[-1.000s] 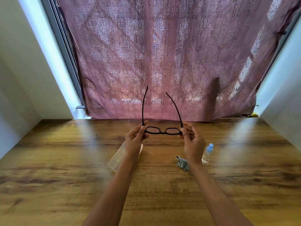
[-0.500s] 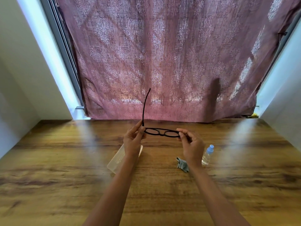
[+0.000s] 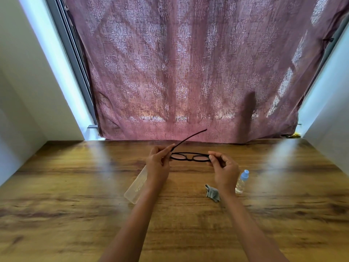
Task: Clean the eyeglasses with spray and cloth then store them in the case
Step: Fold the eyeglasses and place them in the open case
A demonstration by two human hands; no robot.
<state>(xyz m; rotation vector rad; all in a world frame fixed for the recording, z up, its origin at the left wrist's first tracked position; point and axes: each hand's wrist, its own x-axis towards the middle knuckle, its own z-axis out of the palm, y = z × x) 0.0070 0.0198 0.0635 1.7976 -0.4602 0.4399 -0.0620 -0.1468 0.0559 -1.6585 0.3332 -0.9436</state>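
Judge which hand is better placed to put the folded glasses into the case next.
Left, probably. The left hand hovers right above the clear case, while the right hand, holding the eyeglasses too, sits over the cloth and spray bottle.

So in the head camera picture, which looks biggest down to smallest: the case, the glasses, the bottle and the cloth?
1. Case, the longest.
2. Glasses, though held up nearer the camera, so that is unsure.
3. Bottle and cloth look much alike; the cloth is crumpled and partly behind the right wrist, so I won't rank them.
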